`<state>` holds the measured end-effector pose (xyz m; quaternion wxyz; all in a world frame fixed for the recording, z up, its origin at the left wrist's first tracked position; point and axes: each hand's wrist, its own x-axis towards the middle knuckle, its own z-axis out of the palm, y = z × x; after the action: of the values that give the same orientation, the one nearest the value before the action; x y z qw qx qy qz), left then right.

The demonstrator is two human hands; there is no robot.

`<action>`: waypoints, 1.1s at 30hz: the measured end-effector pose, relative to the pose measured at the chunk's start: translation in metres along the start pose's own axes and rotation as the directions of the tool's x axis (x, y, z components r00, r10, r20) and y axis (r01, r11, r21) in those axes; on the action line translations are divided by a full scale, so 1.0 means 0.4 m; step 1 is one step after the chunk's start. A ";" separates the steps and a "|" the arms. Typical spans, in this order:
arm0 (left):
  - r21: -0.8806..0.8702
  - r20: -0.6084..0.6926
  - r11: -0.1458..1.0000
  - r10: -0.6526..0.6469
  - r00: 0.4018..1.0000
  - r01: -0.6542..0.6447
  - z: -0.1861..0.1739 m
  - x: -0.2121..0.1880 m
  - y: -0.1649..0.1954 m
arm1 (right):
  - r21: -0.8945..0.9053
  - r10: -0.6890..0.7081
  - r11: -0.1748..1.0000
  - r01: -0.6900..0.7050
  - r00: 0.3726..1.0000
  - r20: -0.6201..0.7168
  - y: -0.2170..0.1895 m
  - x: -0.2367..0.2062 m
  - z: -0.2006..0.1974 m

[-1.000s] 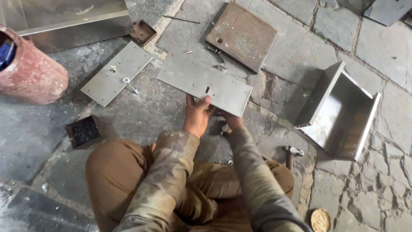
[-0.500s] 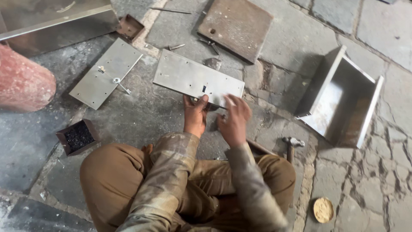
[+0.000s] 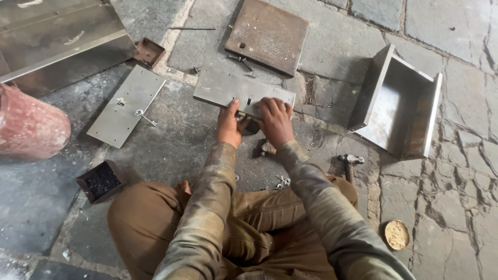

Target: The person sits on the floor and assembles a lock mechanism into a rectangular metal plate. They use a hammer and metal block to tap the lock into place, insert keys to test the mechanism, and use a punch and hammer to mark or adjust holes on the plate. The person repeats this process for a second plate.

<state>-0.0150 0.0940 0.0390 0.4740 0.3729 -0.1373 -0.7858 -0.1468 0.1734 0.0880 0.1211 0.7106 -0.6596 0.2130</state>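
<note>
Grey steel plate [image 3: 228, 88] lying flat on stone floor [image 3: 332, 57]

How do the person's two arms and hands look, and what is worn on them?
Both arms wear long sleeves of faded, grey-brown checked cloth, loose and creased, reaching to the wrists. The left hand and the right hand are bare: no gloves, and no rings, watch or bracelet can be seen.

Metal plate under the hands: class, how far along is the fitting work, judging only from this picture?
Done: a second plate lies aside with small fittings on it. In hand: left hand and right hand press on the metal plate at its slot. Left: loose screws and the hammer lie untouched.
</note>
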 end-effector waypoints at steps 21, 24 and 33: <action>-0.246 -0.045 0.966 0.072 0.996 -0.081 -0.077 0.060 -0.200 | 0.153 -0.007 0.988 -0.008 0.995 0.098 0.096 -0.065 0.076; -0.355 -0.111 0.932 0.036 0.993 -0.073 -0.092 0.067 -0.197 | 0.176 -0.086 0.982 0.064 0.989 0.120 0.093 -0.052 0.085; -0.231 -0.017 0.969 0.082 0.997 -0.083 -0.079 0.051 -0.217 | 0.097 -0.002 0.995 -0.017 0.982 0.188 0.130 -0.080 0.093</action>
<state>-0.0539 0.1255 -0.0415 0.5470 0.3117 -0.0583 -0.7747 -0.1941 0.1794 0.0348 0.0227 0.7300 -0.6596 0.1776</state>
